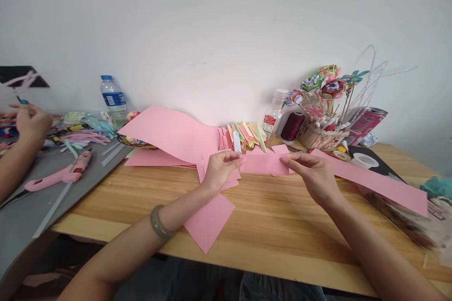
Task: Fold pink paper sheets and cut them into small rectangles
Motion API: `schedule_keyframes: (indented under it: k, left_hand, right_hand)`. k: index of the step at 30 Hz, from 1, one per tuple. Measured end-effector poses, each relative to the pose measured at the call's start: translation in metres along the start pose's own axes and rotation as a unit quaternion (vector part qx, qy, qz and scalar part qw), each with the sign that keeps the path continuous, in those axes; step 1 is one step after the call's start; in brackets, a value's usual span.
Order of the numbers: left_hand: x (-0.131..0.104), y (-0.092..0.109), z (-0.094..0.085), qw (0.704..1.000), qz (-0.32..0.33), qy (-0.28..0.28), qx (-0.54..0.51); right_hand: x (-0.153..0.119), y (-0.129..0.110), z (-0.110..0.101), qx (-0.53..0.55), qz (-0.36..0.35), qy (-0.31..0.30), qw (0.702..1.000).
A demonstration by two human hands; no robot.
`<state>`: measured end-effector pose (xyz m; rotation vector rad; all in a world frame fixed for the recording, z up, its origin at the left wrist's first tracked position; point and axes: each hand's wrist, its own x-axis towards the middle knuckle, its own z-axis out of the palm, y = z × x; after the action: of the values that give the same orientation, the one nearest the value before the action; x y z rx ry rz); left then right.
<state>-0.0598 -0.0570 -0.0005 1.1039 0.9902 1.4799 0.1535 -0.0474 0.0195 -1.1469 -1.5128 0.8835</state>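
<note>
Between my two hands a pink piece of paper (263, 163) is stretched level above the wooden table (141, 207). My left hand (224, 169) pinches its left end, and my right hand (310, 169) pinches the right. A long pink paper strip (381, 183) runs out beyond my right hand; whether it joins the held piece is hidden. Below my left wrist lies a pink paper square (210, 221). Small pink pieces are under and around the held paper. Large pink sheets (173, 134) lie to the left, the top one curling up.
Folded coloured paper strips (249, 134) stand by the wall. Behind my right hand are a clear bottle (273, 115), a dark thread spool (292, 127) and a basket of paper flowers (325, 136). At left are a pink glue gun (67, 174), a water bottle (113, 99) and another person's hand (33, 122).
</note>
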Motion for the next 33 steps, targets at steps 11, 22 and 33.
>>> schedule_keyframes:
  k: [11,22,33]
  left_hand:
    - [-0.003,0.005,0.002,1.0,-0.012,-0.003,-0.017]
    - [-0.001,-0.001,0.0,1.0,0.03,0.002,0.001]
    - [0.005,-0.001,-0.011,0.97,0.18,-0.116,0.112]
  right_hand:
    - [-0.001,0.0,0.0,-0.004,-0.023,0.009,1.0]
    - [-0.001,-0.001,-0.001,0.012,-0.062,0.002,0.998]
    - [0.003,0.001,-0.017,-0.061,-0.159,-0.062,0.984]
